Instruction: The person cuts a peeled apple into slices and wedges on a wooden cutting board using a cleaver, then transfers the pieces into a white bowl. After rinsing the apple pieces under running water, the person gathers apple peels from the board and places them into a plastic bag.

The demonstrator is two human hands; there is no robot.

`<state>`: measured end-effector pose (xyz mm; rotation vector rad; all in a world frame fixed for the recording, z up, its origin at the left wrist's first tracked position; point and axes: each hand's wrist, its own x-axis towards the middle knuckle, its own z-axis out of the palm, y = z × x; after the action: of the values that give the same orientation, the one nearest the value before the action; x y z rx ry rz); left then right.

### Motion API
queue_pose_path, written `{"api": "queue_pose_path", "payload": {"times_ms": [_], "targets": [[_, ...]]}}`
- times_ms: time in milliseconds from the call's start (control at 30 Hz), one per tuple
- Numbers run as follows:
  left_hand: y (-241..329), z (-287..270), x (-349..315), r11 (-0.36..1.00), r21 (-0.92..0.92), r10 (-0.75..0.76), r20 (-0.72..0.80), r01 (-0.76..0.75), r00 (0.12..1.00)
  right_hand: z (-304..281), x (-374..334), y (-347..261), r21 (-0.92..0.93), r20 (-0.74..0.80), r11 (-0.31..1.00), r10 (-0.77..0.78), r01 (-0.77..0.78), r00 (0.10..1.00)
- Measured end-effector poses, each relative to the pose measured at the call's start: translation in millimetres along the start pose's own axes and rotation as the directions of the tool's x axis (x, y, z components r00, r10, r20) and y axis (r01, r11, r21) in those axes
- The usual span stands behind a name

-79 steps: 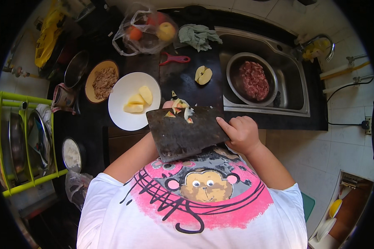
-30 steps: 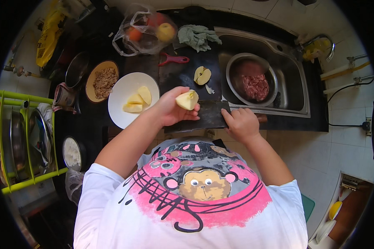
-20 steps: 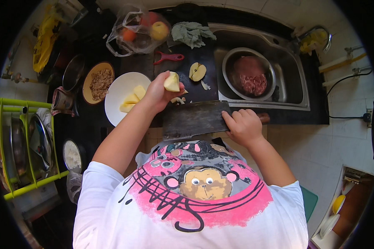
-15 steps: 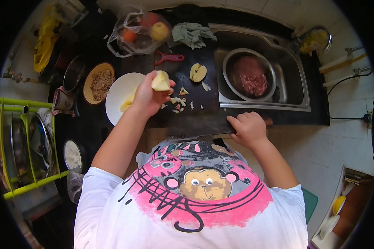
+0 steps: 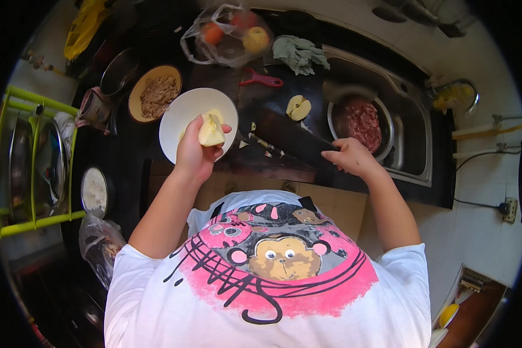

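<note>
Pale yellow, 1 apple piece [image 5: 211,136] sits in the left hand [image 5: 195,152], gripped by its fingers, and I see it over the white plate [image 5: 171,119]. My right hand [image 5: 355,156] grasps the dark cleaver [image 5: 293,136], blade pointing leftward; 1 apple half [image 5: 298,108] lies beyond that hand, to its left.

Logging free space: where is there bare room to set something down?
Dark counter between the white plate, the tan bowl and the bowl with white contents looks bare. Crowded: around the cleaver in the right hand, with scraps and an apple half nearby.
</note>
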<state>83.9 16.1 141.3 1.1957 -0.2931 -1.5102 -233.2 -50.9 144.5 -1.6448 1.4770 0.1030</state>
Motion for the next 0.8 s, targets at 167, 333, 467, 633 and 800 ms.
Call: {"api": "queue_pose_path", "payload": {"times_ms": [167,333,467,633,800], "targets": [[-3.3,-29.2,-14.4,0.997,-0.04,0.071,-0.042,-0.072,0.997,13.7,-0.3,5.9,0.157,0.072,0.987,-0.04,0.028,0.997],[-6.0,-37.5,-23.7,0.999,-0.012,0.039,-0.023,-0.039,0.999,30.4,9.5,-4.7,0.253,0.198,0.967,-0.027,-0.024,0.98],[-10.5,-45.5,-27.8,0.977,0.212,-0.005,0.096,-0.016,0.995,26.7,27.2,-1.3,0.263,0.024,0.965,0.008,-0.014,1.0],[-22.5,-52.2,-38.0,0.916,0.397,-0.153,0.219,0.055,0.964,28.5,10.5,-6.9,0.262,0.078,0.965,-0.021,0.0,0.997],[-38.2,-51.3,-31.3,0.888,0.454,-0.221,0.295,0.067,0.929,29.0,18.6,13.6,0.338,0.135,0.938,0.028,-0.073,0.99]]}}
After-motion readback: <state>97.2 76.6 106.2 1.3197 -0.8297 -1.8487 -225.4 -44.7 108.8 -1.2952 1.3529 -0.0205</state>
